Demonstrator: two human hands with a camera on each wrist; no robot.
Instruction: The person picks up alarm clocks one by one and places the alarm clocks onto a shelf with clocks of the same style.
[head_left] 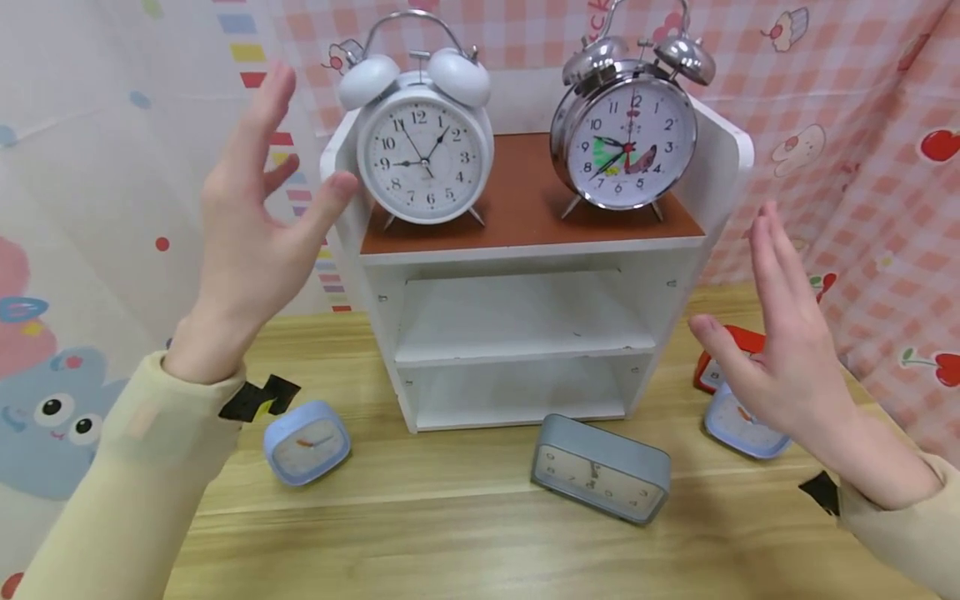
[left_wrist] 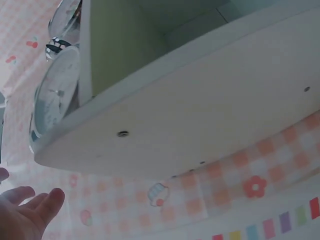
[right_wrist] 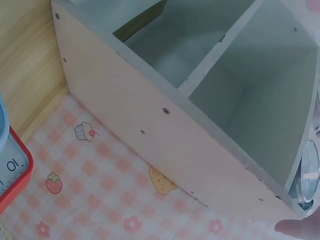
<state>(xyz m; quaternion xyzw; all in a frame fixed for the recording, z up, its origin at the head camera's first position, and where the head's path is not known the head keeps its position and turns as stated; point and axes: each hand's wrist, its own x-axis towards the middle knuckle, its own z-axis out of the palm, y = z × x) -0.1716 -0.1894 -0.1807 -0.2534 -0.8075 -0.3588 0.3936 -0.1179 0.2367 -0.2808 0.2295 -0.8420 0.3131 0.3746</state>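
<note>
Having both grips unclenched, I hold my left hand (head_left: 252, 237) at upper left, near the white alarm clock (head_left: 425, 158) — my right hand (head_left: 791, 358) at right, beside the shelf (head_left: 525, 315).

A pale wood-grain table (head_left: 360, 533) carries a white shelf unit (head_left: 525, 317) with a brown top board (head_left: 517, 208). Behind and to the right hangs a pink-and-white checked covering (head_left: 847, 196) printed with cherries and cupcakes; at left, a whitish sheet (head_left: 112, 183) shows a blue cartoon face (head_left: 63, 454). Light is even.
</note>
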